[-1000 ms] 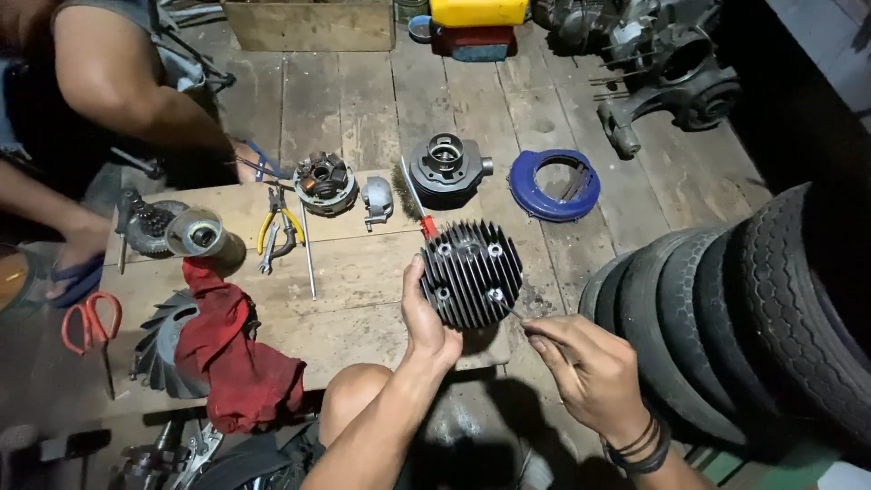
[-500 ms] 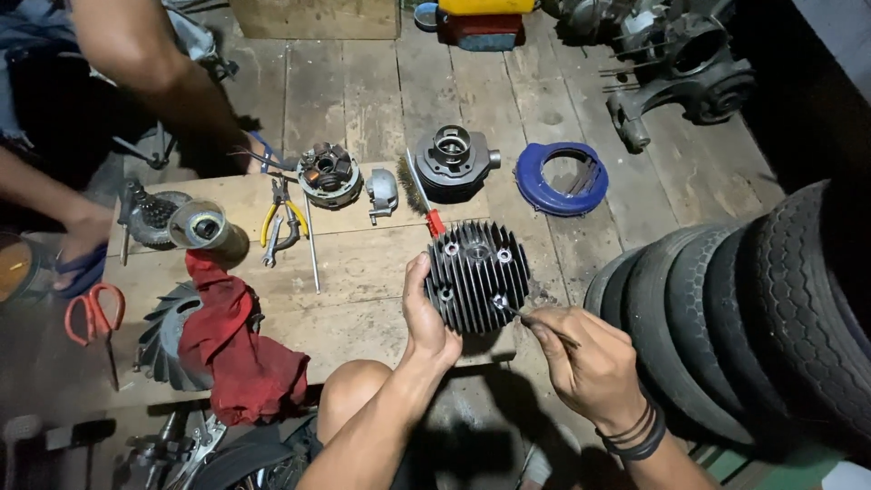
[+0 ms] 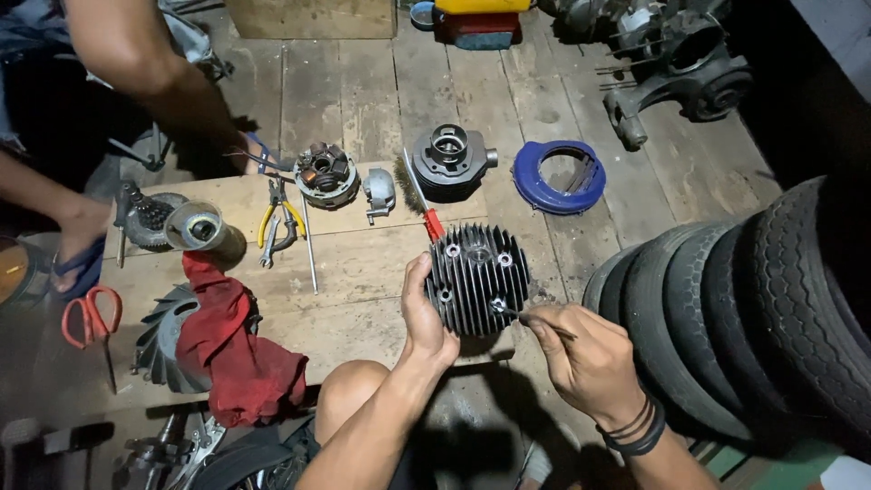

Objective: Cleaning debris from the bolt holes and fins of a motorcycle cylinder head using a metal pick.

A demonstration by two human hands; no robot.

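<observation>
A round, dark, finned cylinder head [image 3: 476, 277] is held upright on its edge over the wooden board [image 3: 363, 263] that lies on the plank floor. It is taken here as the landmark. The left hand [image 3: 425, 313] is pressed against its left rim, with the thumb laid up along the fins and the other fingers hidden behind it. The right hand [image 3: 585, 349] is found to the lower right of the head; its fingers are pinched together around a thin metal pick [image 3: 526, 318], and the tip of the pick is set at a bolt hole in the lower right part of the head.

Just above the head, a brush with a red handle [image 3: 426, 210] is seen, and beyond it a grey engine cylinder [image 3: 451, 161]. To the upper right of the head a blue ring-shaped cover [image 3: 560, 177] lies on the floor. To the right, a row of black tyres [image 3: 753, 308] is leaned together.

To the upper left of the head, a small grey part [image 3: 378, 192], a round coil plate [image 3: 325, 175] and yellow-handled pliers [image 3: 277, 218] are placed on the board. Far to the left, a red rag [image 3: 231, 345] is draped over a finned fan wheel [image 3: 168, 340], and red scissors [image 3: 91, 318] are seen beside it. Another person's arm [image 3: 154, 82] is reached in at the upper left.
</observation>
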